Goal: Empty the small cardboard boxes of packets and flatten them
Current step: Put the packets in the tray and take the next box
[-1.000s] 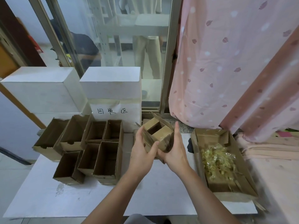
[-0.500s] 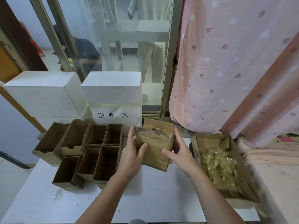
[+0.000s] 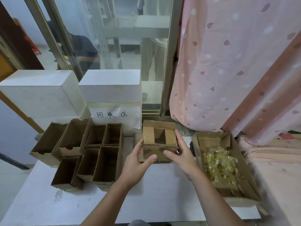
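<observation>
Box (image 3: pixel 158 145) now down flat on the table (image 3: pixel 162 196), at its far edge, between the cluster of empty boxes (image 3: pixel 91 154) on the left and the tray (image 3: pixel 244 190) of packets (image 3: pixel 219 165) on the right. Collapsed to a low slab, end flaps splayed open on top toward the far side, corrugated edge facing near. Seems to lie on another flat piece of cardboard, its edges just showing at left and near; not certain.

Left hand (image 3: pixel 136 162) pressed against the box's left near corner, thumb on the near face, fingers along the left side. Right hand (image 3: pixel 180 153) mirrored on the right: thumb across the near face, fingers up the right edge. Both clamped lightly on the box, flanking it.

Meaning for the task: this box looks emptied and flattened, laid on what is likely the pile of finished ones. Open boxes at left appear empty yet upright, so flattening remains for those.

Against half a second back: box then held tilted above the table, half folded, near face toward the camera; now lowered and level. A second back: held higher, skewed open into a diamond, hands squeezing from both sides. Tray and left cluster unmoved.
</observation>
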The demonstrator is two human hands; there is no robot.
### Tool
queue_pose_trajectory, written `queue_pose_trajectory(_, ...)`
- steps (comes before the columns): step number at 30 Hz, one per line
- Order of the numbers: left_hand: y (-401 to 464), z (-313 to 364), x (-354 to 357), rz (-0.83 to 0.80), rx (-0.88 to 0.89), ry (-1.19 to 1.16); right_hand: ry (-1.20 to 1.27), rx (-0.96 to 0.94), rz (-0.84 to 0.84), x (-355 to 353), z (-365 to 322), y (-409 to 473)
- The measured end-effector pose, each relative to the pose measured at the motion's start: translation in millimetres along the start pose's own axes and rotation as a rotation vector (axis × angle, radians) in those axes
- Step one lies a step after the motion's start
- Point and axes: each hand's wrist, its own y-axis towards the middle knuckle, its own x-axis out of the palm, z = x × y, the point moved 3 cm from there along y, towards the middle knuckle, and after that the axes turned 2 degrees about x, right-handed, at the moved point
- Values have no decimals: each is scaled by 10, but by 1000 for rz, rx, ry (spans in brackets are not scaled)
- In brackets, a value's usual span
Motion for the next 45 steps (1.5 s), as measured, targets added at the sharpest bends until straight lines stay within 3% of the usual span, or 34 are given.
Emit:
queue_pose_trajectory(5, -13, 28, -10, 30, -114, -81, 72, 28, 22, 3, -35, -11)
queue_pose_trajectory(12, 151, -42, -75, 197, -169, 92, -119, 33, -132, -15, 84, 69)
queue_pose_trajectory(20, 206, -34, 22, 158, -96, 437, -275, -3, -137, 108, 110, 80)
queue_pose_trajectory(31, 239, -93, 26, 175, -139, 463, -484, -55, -92, 207, 234, 157)
queue_pose_trajectory(39, 297, -119, -43, 96, -66, 170, -149, 54, -16, 52, 119, 171)
queue_pose_trajectory(45, 304, -139, -81, 92, -78, 83, 116, 189, 42, -133, 193, 260)
